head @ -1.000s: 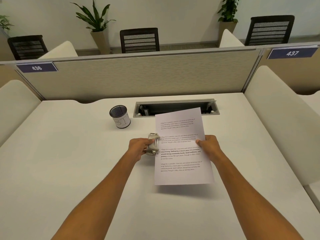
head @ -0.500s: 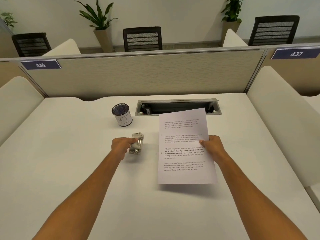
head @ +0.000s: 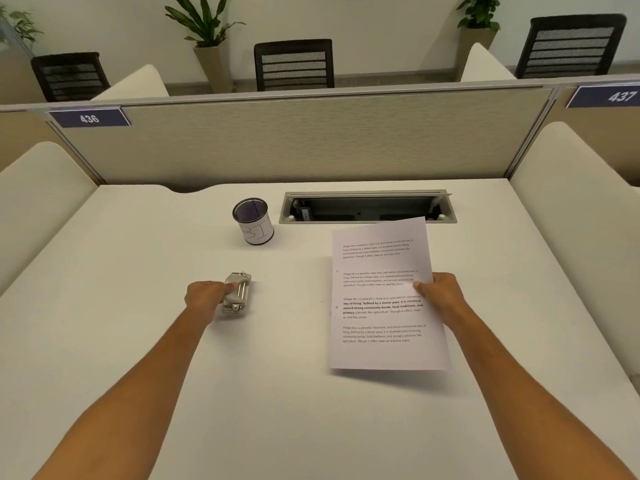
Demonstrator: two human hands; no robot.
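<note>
Printed sheet (head: pixel 384 296), beginning "Village life is a peaceful", hangs right of centre, pinched by the right hand (head: pixel 441 297); the left hand (head: pixel 204 296) grips a hole punch (head: pixel 237 292) on the counter (head: pixel 277 393). Plates read 436 (head: pixel 89 117), 437 (head: pixel 620 96).

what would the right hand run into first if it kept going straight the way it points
Probably the cable slot in the desk: the right hand, holding the paper by its right edge, points forward and left toward it. The paper's far edge would arrive first, though depth is unclear.
</note>
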